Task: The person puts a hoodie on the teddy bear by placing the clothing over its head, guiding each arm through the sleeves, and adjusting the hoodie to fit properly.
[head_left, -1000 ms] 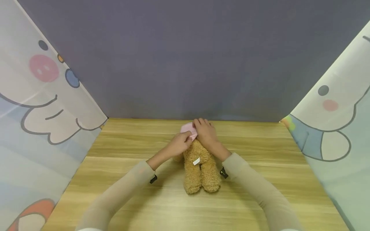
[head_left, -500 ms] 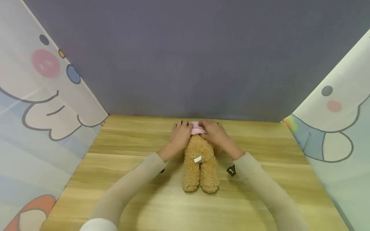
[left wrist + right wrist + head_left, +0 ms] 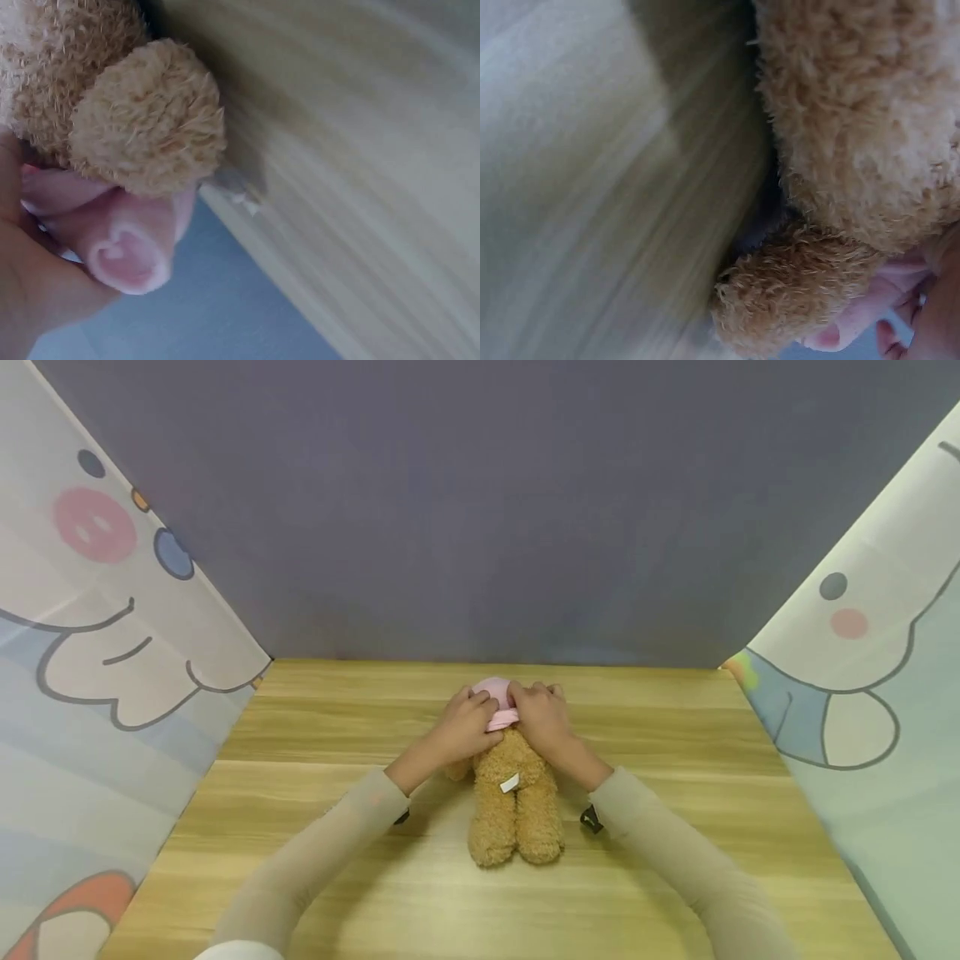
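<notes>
A curly brown teddy bear point(image 3: 513, 760) lies on the table with its legs toward me and a white tag point(image 3: 509, 783) on its lower body. Soft pink cloth point(image 3: 493, 690) covers its head end, with a folded band along the near edge. From the left side, my left hand point(image 3: 467, 723) pinches that cloth; my right hand point(image 3: 543, 720) grips it from the right. In the left wrist view a rolled, open end of the pink cloth point(image 3: 129, 259) sticks out beside the bear's paw point(image 3: 150, 120). The bear's face is hidden.
The wood-grain table point(image 3: 360, 860) runs back to a dark grey panel point(image 3: 495, 510). Cartoon-printed curtains point(image 3: 60, 693) flank it on both sides. Dark wrist-camera pieces point(image 3: 591, 819) show under the sleeves.
The left hand moves off the cloth to the head's left side, then back onto its edge. My right hand shifts from resting over the head to gripping the cloth. The bear stays nearly in place.
</notes>
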Demonstrator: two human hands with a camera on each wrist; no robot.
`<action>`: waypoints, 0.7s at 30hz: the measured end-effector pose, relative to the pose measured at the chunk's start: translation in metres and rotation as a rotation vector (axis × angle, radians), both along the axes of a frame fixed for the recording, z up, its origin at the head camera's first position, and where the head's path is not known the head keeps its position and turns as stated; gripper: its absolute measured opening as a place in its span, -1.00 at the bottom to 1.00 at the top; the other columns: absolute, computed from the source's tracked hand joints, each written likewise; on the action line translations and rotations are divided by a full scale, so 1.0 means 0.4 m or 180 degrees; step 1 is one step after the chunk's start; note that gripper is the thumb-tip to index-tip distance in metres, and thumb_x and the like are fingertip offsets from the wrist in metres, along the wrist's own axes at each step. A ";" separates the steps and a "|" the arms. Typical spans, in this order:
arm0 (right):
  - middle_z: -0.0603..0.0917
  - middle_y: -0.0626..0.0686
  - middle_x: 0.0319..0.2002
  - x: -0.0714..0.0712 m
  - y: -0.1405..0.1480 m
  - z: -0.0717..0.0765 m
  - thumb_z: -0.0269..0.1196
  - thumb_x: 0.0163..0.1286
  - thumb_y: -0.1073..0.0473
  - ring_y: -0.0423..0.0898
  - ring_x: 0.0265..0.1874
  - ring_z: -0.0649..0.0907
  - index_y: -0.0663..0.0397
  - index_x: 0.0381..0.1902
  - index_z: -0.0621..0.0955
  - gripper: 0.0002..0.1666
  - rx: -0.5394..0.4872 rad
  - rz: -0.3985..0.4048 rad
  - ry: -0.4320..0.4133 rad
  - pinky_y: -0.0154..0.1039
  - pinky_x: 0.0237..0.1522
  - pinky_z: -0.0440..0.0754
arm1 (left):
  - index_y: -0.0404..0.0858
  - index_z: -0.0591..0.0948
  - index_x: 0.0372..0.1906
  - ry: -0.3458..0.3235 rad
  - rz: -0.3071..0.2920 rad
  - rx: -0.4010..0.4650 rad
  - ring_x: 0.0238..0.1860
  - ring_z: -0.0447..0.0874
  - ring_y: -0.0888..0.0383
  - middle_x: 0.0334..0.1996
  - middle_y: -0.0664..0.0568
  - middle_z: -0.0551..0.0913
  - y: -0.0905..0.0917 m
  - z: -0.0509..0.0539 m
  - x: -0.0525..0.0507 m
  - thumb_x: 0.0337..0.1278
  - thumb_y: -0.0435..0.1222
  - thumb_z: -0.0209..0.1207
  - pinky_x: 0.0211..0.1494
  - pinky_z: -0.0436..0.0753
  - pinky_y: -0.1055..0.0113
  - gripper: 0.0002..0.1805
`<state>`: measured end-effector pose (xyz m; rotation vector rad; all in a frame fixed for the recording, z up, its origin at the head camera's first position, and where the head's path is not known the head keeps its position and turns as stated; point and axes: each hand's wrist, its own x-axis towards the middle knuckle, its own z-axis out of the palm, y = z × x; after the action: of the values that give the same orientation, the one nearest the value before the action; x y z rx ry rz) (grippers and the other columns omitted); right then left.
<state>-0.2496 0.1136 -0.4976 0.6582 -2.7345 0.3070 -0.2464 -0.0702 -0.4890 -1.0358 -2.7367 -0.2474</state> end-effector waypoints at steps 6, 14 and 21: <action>0.60 0.11 0.22 -0.015 0.009 0.022 0.45 0.26 0.25 0.18 0.19 0.49 0.07 0.24 0.53 -0.40 -0.0083 0.0082 -0.0219 0.20 0.14 0.42 | -0.40 0.55 -0.24 0.0112 0.0519 0.0128 -0.26 0.66 -0.09 -0.37 -0.17 0.65 0.015 -0.007 -0.019 0.18 -0.29 0.38 0.05 0.56 0.06 -0.72; 0.67 0.04 -0.45 -0.023 0.011 -0.007 0.44 0.16 0.35 0.06 -0.38 0.61 0.06 -0.25 0.56 -0.72 -0.0017 0.0457 0.0010 0.01 -0.13 0.50 | -0.18 0.65 -0.53 0.0518 0.0221 0.0003 -0.44 0.64 0.02 -0.52 0.01 0.72 0.030 -0.028 -0.005 0.06 -0.39 0.34 -0.22 0.61 0.15 -0.86; 0.68 0.02 -0.52 -0.014 0.010 -0.019 0.39 0.23 0.24 0.02 -0.47 0.58 0.04 -0.37 0.56 -0.83 0.0097 0.0535 0.0419 -0.04 -0.25 0.48 | -0.14 0.63 -0.19 0.0719 0.0687 -0.0007 -0.20 0.57 0.01 -0.25 0.05 0.70 0.026 -0.045 0.004 0.23 -0.29 0.31 -0.05 0.49 -0.07 -0.89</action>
<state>-0.2554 0.1174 -0.5052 0.8867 -2.5688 0.2508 -0.2448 -0.0596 -0.5071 -0.7117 -2.6138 -0.0869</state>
